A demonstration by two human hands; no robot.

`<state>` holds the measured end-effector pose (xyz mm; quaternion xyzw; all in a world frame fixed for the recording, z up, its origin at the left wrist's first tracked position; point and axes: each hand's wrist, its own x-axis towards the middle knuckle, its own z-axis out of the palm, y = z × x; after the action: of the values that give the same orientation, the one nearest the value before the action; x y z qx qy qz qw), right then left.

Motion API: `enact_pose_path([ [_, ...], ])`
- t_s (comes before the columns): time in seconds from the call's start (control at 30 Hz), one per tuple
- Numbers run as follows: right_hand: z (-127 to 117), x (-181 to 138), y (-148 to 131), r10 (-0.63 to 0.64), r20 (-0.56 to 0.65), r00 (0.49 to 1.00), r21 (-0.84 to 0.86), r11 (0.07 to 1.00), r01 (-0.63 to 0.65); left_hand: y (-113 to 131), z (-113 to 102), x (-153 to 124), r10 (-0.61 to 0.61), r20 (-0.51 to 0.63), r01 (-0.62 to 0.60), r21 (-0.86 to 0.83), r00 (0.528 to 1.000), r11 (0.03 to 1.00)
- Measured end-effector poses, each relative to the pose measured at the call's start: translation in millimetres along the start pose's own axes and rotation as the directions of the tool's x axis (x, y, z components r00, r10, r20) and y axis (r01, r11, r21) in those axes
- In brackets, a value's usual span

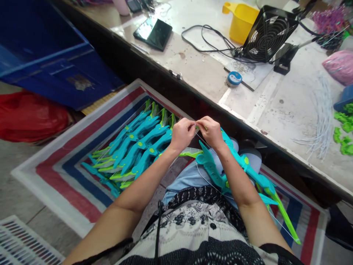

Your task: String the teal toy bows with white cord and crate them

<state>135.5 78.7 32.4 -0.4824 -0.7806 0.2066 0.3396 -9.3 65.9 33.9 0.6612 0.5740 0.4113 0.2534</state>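
My left hand [182,134] and my right hand [211,130] meet above my lap, both closed in a pinch. A thin white string [202,139] runs from between the fingertips, which almost touch. Across my lap lie teal and lime-green plastic toy bows [211,167], partly covered by my right forearm. Their white strings hang loosely near my waist. Left of my hands, several more teal and green toy bows [138,143] are lined up in a striped, cloth-lined bin [52,165].
Ahead is a worktable [190,66] with a black fan [266,36], a yellow scoop [242,22], a small blue round tin [234,78], a dark phone-like device [160,35] and a bundle of white strings [321,117]. A blue crate [55,66] stands at left.
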Motion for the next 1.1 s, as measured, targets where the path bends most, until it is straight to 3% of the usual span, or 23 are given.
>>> enact_pose_path([
  [0.2,10,-4,-2,0.009,-0.100,0.995,-0.018,1.000,-0.011,0,1,-1,0.023,0.010,-0.023,-0.011,1.000,1.000],
  [0.5,19,-11,0,0.040,-0.161,0.986,0.033,0.999,-0.035,-5,-1,-1,-0.101,0.066,0.112,-0.198,0.993,0.974],
  [0.77,26,-15,2,-0.077,-0.215,0.974,-0.093,0.994,0.058,-7,3,0,-0.192,0.143,0.221,-0.234,0.971,0.947],
  [0.93,24,-15,0,-0.062,-0.183,0.981,-0.228,0.974,0.019,-6,5,2,-0.084,0.121,0.095,-0.091,0.989,0.991],
  [1.1,20,-18,-3,-0.064,-0.073,0.995,-0.419,0.907,0.028,-1,-3,7,0.012,0.241,-0.053,0.162,0.971,0.985],
])
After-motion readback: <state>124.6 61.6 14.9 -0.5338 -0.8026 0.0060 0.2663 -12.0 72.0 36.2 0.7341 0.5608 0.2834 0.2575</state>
